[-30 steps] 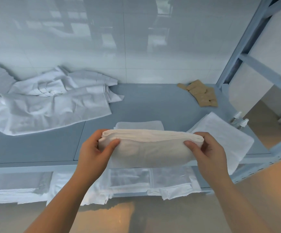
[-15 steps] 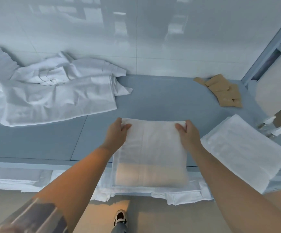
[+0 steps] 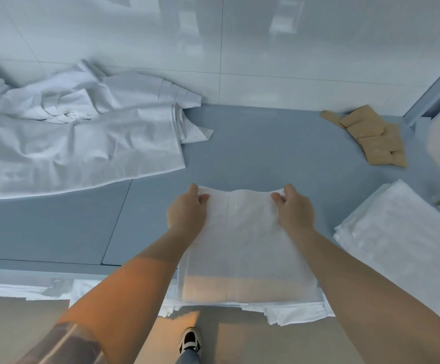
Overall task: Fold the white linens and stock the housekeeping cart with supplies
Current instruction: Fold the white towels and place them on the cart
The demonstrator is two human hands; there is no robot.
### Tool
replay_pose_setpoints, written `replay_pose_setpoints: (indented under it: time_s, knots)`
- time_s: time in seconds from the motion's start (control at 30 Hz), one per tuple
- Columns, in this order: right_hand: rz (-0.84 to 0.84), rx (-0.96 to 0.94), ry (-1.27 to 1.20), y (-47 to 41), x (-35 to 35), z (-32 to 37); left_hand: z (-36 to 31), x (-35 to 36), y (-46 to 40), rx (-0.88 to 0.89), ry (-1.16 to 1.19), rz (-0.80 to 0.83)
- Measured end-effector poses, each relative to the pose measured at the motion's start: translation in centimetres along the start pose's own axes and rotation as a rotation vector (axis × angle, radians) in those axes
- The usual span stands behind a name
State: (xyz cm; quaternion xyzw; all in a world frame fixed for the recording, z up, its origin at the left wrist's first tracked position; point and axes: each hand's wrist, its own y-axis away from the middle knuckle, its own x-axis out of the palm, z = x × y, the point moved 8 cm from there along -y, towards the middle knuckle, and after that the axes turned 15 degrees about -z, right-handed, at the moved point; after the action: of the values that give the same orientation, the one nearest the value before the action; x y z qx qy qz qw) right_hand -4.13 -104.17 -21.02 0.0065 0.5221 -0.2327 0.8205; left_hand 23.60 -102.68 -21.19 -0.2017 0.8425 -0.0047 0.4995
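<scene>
White wall tiles back a grey desk, where a folded white linen lies at the near edge, overhanging it. Left hand and right hand each pinch a far corner with curled fingers. Crumpled white sheets lie far left, a folded stack right, tan packets behind

My body, as seen: left hand and right hand, both bare, without rings or gloves. Forearms were unsleeved. My left forearm bore a dark banded tattoo near the elbow. One shoe was black and white, below a blue denim trouser leg.
</scene>
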Motion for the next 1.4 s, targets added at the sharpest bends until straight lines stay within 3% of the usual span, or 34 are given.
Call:
replay_pose_setpoints:
  time_s: [0.1,0.2,0.3,0.37,0.47,0.67,0.83,1.07,1.17,1.27,1.4]
  knots:
    - [-0.058,0.033,-0.071,0.1,-1.8,0.3,-1.4,-2.0,0.9,0.087,-0.083,-0.138]
    - [-0.176,-0.304,-0.009,2.9,-4.1,3.3,-3.8,-2.5,4.1,0.346,-0.079,-0.132]
    - [0.126,-0.547,0.099,8.0,-1.1,5.3,-5.2,-0.6,7.6,0.534,-0.223,-0.005]
    - [0.27,-0.531,0.222,9.2,1.2,4.3,-5.1,1.5,8.3,0.508,-0.27,0.135]
    - [0.295,-0.487,0.291,7.8,2.7,3.6,-4.4,3.8,7.3,0.418,-0.269,0.212]
    - [0.267,-0.467,0.31,4.1,4.6,4.0,-4.8,5.6,3.2,0.447,-0.296,0.183]
    - [0.067,-0.468,0.221,3.2,3.2,4.5,-5.0,5.5,1.6,0.471,-0.27,0.144]
    - [0.187,-0.391,0.18,4.0,2.4,5.0,-6.9,2.8,3.7,0.452,-0.261,0.086]
    - [0.117,-0.451,0.184,8.0,1.4,4.8,-6.6,2.4,7.2,0.423,-0.192,0.069]
    - [0.001,-0.478,0.177,10.0,0.7,4.7,-6.0,3.5,8.6,0.445,-0.271,0.102]
    - [0.142,-0.503,0.274,9.2,2.4,3.9,-5.4,4.2,8.5,0.472,-0.314,0.12]
